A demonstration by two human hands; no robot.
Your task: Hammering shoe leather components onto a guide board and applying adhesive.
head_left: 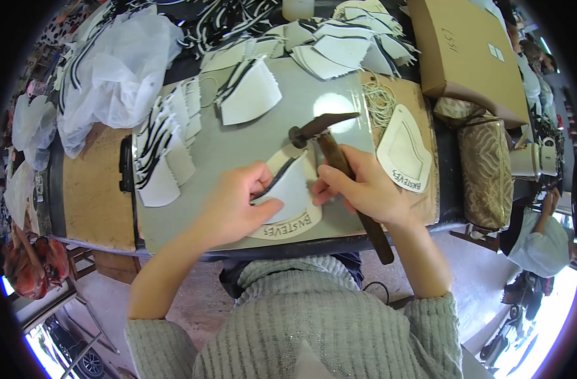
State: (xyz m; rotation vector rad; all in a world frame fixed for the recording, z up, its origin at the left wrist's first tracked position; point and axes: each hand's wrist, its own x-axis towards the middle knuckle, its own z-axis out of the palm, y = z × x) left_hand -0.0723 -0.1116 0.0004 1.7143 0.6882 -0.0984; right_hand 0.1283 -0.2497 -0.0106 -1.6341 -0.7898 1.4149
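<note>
On the grey work board (250, 146), a white curved piece (287, 197) with a black strip along its upper left edge lies on a cream lettered template (282, 232). My left hand (238, 205) pinches the piece at its black edge, with thumb and forefinger bent over it. A hammer (336, 158) with a dark metal head and worn wooden handle is held in my right hand (367, 189). Its head points away from me, above the template's far end, and the handle runs back past my wrist. My right fingertips reach the right side of the white piece.
Stacks of white black-edged pieces (168, 155) lie at left and along the back. A second cream template (384, 151) and coiled pale cord (380, 104) sit at right, beside a cardboard box (468, 57) and patterned pouch (484, 174). Plastic bags (121, 69) fill the back left.
</note>
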